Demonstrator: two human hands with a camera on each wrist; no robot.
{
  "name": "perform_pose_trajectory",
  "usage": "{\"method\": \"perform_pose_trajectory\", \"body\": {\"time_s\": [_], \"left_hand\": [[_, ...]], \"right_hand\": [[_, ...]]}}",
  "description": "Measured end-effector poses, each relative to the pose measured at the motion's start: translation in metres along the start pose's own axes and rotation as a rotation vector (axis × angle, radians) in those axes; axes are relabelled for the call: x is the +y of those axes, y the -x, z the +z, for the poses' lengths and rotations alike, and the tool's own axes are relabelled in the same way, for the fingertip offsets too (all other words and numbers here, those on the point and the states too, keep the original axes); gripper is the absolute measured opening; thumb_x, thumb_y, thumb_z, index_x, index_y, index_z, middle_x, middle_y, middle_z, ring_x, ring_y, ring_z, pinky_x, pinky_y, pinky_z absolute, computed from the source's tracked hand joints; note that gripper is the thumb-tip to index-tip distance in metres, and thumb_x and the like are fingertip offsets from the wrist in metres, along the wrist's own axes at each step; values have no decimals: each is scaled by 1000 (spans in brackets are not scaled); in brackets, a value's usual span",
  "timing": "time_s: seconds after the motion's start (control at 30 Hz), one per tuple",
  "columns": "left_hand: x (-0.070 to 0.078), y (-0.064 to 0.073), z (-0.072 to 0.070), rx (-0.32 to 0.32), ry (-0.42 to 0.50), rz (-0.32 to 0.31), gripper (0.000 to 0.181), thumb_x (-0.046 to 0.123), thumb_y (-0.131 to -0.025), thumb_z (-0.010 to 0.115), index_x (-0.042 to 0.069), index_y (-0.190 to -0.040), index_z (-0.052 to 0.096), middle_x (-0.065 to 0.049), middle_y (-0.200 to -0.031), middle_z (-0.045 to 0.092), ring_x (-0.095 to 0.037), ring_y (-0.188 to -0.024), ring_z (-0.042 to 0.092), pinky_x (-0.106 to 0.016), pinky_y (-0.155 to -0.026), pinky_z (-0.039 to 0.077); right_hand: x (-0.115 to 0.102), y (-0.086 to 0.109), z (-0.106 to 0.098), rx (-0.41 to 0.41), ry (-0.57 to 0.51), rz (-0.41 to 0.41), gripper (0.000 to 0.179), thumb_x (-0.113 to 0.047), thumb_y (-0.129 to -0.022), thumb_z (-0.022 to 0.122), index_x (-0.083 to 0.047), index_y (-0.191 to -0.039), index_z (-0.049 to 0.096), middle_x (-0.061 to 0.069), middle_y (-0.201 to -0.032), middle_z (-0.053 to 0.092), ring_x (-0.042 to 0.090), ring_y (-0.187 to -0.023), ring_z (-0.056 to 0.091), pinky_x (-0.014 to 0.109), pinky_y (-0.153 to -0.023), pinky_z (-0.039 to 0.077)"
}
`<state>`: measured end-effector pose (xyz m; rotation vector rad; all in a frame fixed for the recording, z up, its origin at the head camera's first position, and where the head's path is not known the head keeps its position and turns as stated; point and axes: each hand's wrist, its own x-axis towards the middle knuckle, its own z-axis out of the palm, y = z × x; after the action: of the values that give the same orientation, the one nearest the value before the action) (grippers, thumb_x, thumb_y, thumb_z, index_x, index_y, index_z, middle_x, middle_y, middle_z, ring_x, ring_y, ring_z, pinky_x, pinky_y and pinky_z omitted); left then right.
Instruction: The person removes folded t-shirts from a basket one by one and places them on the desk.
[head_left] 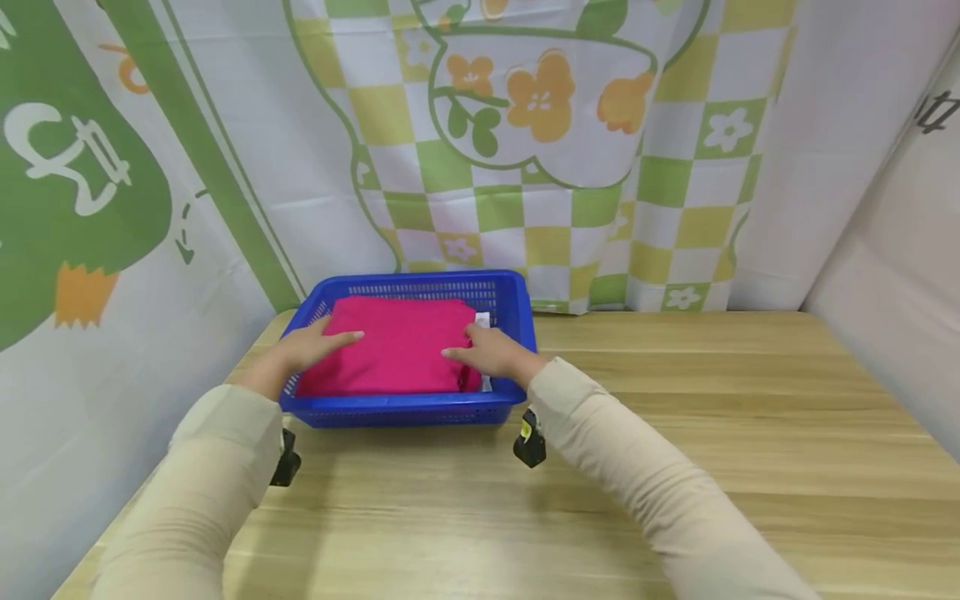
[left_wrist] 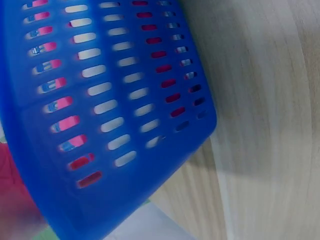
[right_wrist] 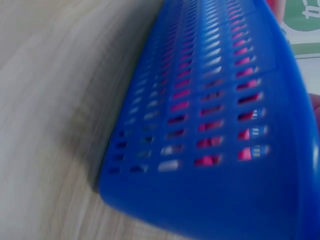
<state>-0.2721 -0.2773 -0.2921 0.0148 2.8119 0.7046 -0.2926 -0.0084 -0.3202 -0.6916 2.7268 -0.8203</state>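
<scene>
A folded bright pink cloth (head_left: 397,346) lies flat inside a blue slotted plastic basket (head_left: 405,402). My left hand (head_left: 309,345) is at the cloth's left edge, its thumb stretched over the top and its fingers down the side. Opposite it, my right hand (head_left: 491,350) holds the right edge, thumb over the cloth and fingers partly hidden behind it. Something white (head_left: 483,320) shows beside the cloth under the right hand. Both wrist views show the basket's slotted wall (left_wrist: 110,100) close up, with pink behind the slots.
The basket stands on a wood-grain table (head_left: 712,433), near its back left. A curtain (head_left: 540,233) with green and yellow checks hangs right behind. Printed white fabric walls (head_left: 187,275) close in the left and right sides. A dark device is strapped under each wrist.
</scene>
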Motion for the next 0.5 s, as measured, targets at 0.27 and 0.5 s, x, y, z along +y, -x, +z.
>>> {"method": "perform_pose_trajectory", "body": {"time_s": [0.27,0.5], "left_hand": [[-4,-3,4,-13,45,-26,92,60,-83,32,-12,-132,3,-34,-134,4,-47,-121,5,-53,-97,8],[-8,-5,6,-76,164,-100,90,57,-84,33,-11,-132,-2,-33,-135,-1,-45,-122,1,-53,-97,7]], "right_hand": [[-7,-3,5,-4,-455,134,59,-28,-84,54,3,-126,28,17,-100,51,24,-56,59,33,-51,49],[-15,-2,8,-65,-646,260,39,-22,-83,52,0,-112,38,20,-80,53,29,-57,59,39,-51,49]]}}
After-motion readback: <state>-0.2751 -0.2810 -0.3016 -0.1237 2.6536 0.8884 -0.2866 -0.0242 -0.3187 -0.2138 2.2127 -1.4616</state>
